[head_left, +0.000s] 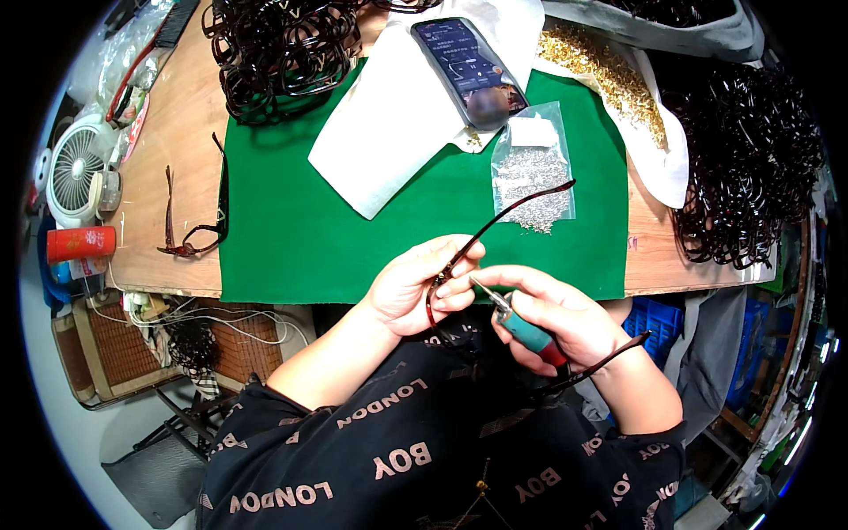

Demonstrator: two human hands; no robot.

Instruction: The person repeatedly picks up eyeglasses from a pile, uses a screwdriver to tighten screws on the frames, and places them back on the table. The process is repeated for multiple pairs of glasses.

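Note:
In my left hand [415,287], fingers closed, is a dark tortoiseshell eyeglass frame [477,237], one temple pointing up to the right, the other [618,349] reaching past my right wrist. My right hand [565,322] grips a teal-and-red powered screwdriver [528,334], its thin metal bit pointing at the frame by my left fingertips. Above my hands, a bag of tiny silver pieces [534,177] lies on a green mat [291,225], with some pieces spilled at its lower end. A phone [459,57] rests on white cloth [371,141] beyond.
Piles of dark frames [269,49] [742,159] sit at back left and right, beside gold pieces on cloth [609,79]. The wooden table [150,194] holds a loose frame [190,243], white fan [78,166] and red can [79,243]. Blue crates [649,318] stand below right.

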